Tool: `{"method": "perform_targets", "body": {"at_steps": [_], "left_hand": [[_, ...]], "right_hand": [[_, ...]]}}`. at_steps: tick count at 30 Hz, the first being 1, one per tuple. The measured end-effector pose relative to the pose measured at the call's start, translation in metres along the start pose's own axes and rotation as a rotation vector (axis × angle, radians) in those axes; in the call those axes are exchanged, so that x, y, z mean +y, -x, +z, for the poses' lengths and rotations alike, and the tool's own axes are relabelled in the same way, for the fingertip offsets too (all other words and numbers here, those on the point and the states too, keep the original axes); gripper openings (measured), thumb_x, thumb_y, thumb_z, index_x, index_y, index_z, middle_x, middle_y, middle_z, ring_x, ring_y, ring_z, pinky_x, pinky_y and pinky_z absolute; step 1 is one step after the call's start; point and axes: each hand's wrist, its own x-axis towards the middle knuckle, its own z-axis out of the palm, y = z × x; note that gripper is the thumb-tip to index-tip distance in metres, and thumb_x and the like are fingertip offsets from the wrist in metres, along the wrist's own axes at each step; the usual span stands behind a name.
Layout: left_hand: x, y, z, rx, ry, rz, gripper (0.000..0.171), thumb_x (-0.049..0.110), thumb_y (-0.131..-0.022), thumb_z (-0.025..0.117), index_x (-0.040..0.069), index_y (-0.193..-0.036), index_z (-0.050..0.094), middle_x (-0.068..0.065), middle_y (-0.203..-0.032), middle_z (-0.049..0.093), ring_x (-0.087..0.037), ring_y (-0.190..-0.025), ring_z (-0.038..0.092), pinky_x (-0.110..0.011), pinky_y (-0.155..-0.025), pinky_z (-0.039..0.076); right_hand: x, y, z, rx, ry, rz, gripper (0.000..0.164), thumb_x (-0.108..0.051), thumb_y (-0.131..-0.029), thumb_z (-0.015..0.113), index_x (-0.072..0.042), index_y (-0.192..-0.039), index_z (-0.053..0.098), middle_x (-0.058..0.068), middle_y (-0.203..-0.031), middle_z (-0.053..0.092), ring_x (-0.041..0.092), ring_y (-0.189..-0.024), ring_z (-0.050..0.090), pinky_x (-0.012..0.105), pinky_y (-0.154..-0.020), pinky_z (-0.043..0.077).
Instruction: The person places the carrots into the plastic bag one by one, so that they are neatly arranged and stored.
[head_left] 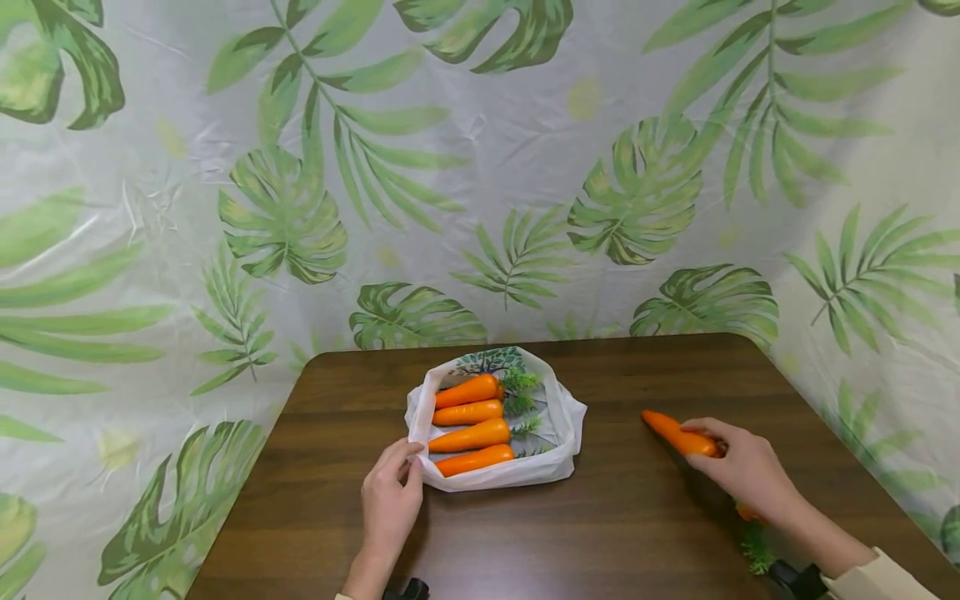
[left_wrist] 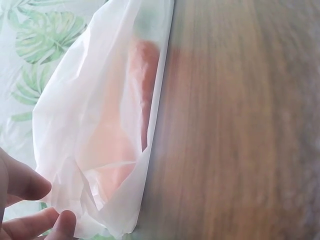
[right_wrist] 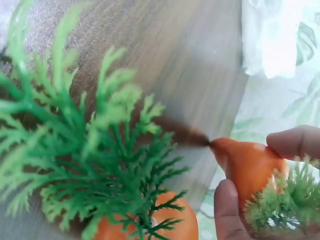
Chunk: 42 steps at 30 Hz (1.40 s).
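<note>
A white plastic bag (head_left: pixel 510 477) lies on the table with its mouth spread wide. Several orange carrots (head_left: pixel 472 435) with green tops lie side by side inside it. My left hand (head_left: pixel 392 498) pinches the bag's near left edge; the left wrist view shows fingers (left_wrist: pixel 30 185) at the thin crumpled plastic (left_wrist: pixel 70 190). Off to the right, my right hand (head_left: pixel 746 468) grips another carrot (head_left: pixel 666 428) near its thick end, tip towards the bag. Beneath the right wrist is one more carrot (right_wrist: pixel 182 217) with a leafy top (right_wrist: pixel 115 160), mostly hidden from the head view.
The dark wooden table (head_left: pixel 600 533) carries all of this. Behind it hangs a pale sheet (head_left: pixel 517 167) printed with green leaves, which also shows along both sides. Black wrist straps (head_left: pixel 798 579) and light sleeves show at the bottom edge.
</note>
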Motion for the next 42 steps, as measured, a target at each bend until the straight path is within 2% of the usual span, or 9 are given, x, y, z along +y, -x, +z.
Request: {"method": "perform_targets", "body": {"at_steps": [5, 8, 11, 16, 21, 31, 36, 42], "left_hand": [[0.0, 0.001, 0.0, 0.001, -0.013, 0.004, 0.021, -0.005, -0.085, 0.07, 0.01, -0.099, 0.077, -0.007, -0.115, 0.071, -0.023, -0.1, 0.07, -0.034, -0.079, 0.061], [0.0, 0.001, 0.0, 0.002, -0.017, 0.004, 0.021, -0.005, -0.085, 0.07, 0.009, -0.099, 0.077, -0.008, -0.115, 0.071, -0.023, -0.099, 0.07, -0.034, -0.078, 0.061], [0.001, 0.001, 0.0, 0.002, -0.016, 0.004, 0.021, -0.005, -0.086, 0.069, 0.009, -0.099, 0.077, -0.008, -0.115, 0.071, -0.024, -0.099, 0.07, -0.034, -0.079, 0.061], [0.003, 0.001, -0.001, -0.001, -0.012, -0.004, 0.022, -0.005, -0.086, 0.069, 0.01, -0.099, 0.077, -0.008, -0.115, 0.071, -0.024, -0.1, 0.07, -0.034, -0.079, 0.061], [0.002, 0.001, -0.001, -0.003, -0.022, 0.002, 0.024, -0.006, -0.085, 0.071, 0.01, -0.101, 0.078, -0.007, -0.116, 0.071, -0.022, -0.099, 0.07, -0.035, -0.079, 0.061], [0.001, 0.0, -0.001, 0.008, -0.022, 0.039, 0.024, -0.008, -0.084, 0.071, 0.009, -0.099, 0.078, -0.009, -0.114, 0.071, -0.023, -0.098, 0.07, -0.038, -0.077, 0.061], [0.002, 0.0, -0.001, 0.014, -0.016, 0.044, 0.023, -0.009, -0.083, 0.072, 0.007, -0.098, 0.077, -0.01, -0.114, 0.071, -0.024, -0.096, 0.07, -0.039, -0.077, 0.061], [0.002, -0.001, -0.001, 0.017, -0.029, 0.037, 0.021, -0.007, -0.083, 0.073, 0.008, -0.097, 0.077, -0.009, -0.114, 0.071, -0.022, -0.094, 0.071, -0.036, -0.077, 0.061]], "right_hand": [[0.002, -0.001, -0.004, 0.043, 0.013, -0.007, 0.043, -0.038, -0.09, 0.076, -0.017, -0.126, 0.067, 0.007, -0.107, 0.071, 0.018, -0.077, 0.058, 0.03, -0.059, 0.044], [0.001, -0.001, -0.008, 0.062, 0.014, -0.005, 0.044, -0.041, -0.09, 0.076, -0.017, -0.126, 0.066, 0.006, -0.104, 0.071, 0.017, -0.073, 0.056, 0.029, -0.056, 0.042], [-0.001, -0.002, -0.014, 0.075, 0.015, -0.003, 0.046, -0.043, -0.09, 0.074, -0.017, -0.127, 0.065, 0.008, -0.104, 0.07, 0.017, -0.06, 0.048, 0.028, -0.051, 0.036], [-0.006, -0.002, -0.023, 0.101, 0.012, -0.02, 0.048, -0.046, -0.091, 0.072, -0.017, -0.129, 0.065, 0.013, -0.113, 0.069, 0.016, -0.049, 0.036, 0.029, -0.047, 0.03], [-0.01, -0.003, -0.029, 0.138, 0.028, -0.048, 0.044, -0.044, -0.091, 0.073, -0.019, -0.126, 0.065, 0.013, -0.112, 0.069, 0.014, -0.047, 0.034, 0.028, -0.045, 0.03], [-0.027, -0.008, -0.038, 0.155, -0.002, -0.06, 0.045, -0.045, -0.091, 0.073, -0.022, -0.129, 0.064, 0.012, -0.105, 0.069, 0.013, -0.044, 0.032, 0.028, -0.041, 0.03], [-0.038, -0.013, -0.042, 0.162, -0.009, -0.064, 0.047, -0.048, -0.091, 0.072, -0.023, -0.13, 0.064, 0.01, -0.115, 0.068, 0.013, -0.046, 0.03, 0.03, -0.042, 0.028], [-0.055, -0.017, -0.042, 0.18, -0.049, -0.077, 0.045, -0.047, -0.09, 0.073, -0.026, -0.13, 0.065, 0.011, -0.119, 0.067, 0.014, -0.049, 0.031, 0.03, -0.043, 0.028]]}}
